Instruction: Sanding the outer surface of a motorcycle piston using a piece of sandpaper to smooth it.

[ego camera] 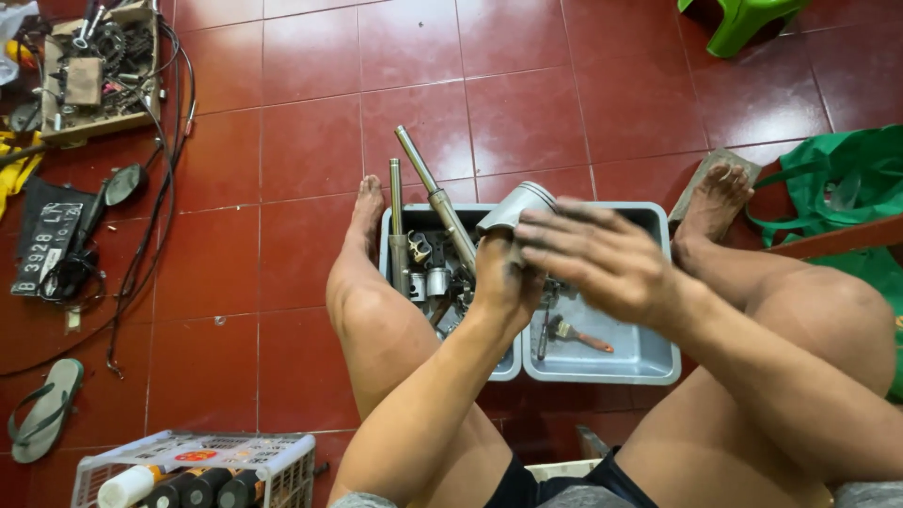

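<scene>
Far off to the left of the left hand, a cardboard box point(99, 71) of greasy engine parts is sitting on the red tile floor point(301, 122), with black cables point(169, 169) trailing down from it and a number plate point(42, 249) lying just below. Lower down on that side, a green sandal point(42, 409) is resting on the tiles, and a white crate point(198, 466) is holding spray cans.

Closer to the left hand, on its left, two long metal tubes point(428, 188) are leaning out of a grey tray point(400, 221) that is packed with small metal parts point(428, 273).

The left hand point(503, 277) is gripping a silver piston point(517, 205) from below, its grimy fingers wrapped shut around the lower skirt while the rounded crown is sticking up and away above the knuckles. The piston is hovering above the trays, between the person's bare knees.

Just right of it, the right hand point(602, 259) is lying flat and open, its fingers spread and blackened, with the fingertips brushing against the left hand's fingers beside the piston; it is clutching nothing.

Beneath the right hand, a second grey tray point(649, 362) is holding a small paintbrush point(578, 336) with an orange handle. Further right of that hand, a green cloth bag point(837, 183) is lying crumpled, and a green plastic stool point(743, 19) is standing far above it.
</scene>
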